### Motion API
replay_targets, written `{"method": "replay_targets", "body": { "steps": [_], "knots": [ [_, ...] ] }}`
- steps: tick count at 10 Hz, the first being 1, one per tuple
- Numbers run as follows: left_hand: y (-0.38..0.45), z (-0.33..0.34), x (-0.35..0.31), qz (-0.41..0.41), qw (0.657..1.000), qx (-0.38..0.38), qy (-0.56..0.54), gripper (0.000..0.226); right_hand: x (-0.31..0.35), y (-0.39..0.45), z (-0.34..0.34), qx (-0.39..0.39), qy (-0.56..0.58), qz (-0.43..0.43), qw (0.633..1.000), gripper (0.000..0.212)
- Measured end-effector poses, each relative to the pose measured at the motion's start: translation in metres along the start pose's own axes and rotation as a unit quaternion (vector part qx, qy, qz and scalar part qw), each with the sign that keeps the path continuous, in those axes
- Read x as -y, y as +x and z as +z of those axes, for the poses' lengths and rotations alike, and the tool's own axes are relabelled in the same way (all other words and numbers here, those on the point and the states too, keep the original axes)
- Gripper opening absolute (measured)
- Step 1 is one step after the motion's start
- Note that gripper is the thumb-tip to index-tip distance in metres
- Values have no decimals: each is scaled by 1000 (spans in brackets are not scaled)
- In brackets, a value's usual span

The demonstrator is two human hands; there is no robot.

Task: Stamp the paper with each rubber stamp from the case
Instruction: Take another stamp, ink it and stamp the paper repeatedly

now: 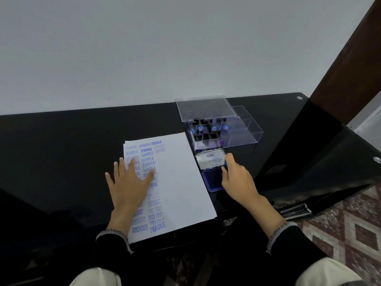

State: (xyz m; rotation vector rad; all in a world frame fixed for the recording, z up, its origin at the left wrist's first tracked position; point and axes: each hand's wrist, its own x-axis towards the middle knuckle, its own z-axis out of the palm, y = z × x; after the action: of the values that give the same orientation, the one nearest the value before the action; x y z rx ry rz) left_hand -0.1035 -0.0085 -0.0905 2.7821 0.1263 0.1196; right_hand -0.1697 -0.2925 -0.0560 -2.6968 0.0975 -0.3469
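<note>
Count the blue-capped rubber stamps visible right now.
5: four stand in the clear plastic case, at and; one is held by the right hand on the purple ink pad. Others may be hidden.

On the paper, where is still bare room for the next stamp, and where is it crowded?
The paper is bare on its right half, between the printed columns and the ink pad, down to its near right corner. The left part is crowded with prints, and the left hand lies flat there. The right hand holds a stamp at the pad.
</note>
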Motion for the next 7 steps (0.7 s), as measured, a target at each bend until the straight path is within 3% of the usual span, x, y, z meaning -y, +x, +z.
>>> {"method": "replay_targets", "body": {
  "steps": [2,5,7],
  "knots": [
    [0,0,0,0,1000,0,2,85,2,9,-5,47,-6,17,999,17],
    [-1,-1,0,-1,1000,3,4,85,3,-12,4,-43,-1,18,999,19],
    [-2,-2,-1,2,1000,1,0,84,1,-15,6,-39,19,30,999,23]
  ]
}}
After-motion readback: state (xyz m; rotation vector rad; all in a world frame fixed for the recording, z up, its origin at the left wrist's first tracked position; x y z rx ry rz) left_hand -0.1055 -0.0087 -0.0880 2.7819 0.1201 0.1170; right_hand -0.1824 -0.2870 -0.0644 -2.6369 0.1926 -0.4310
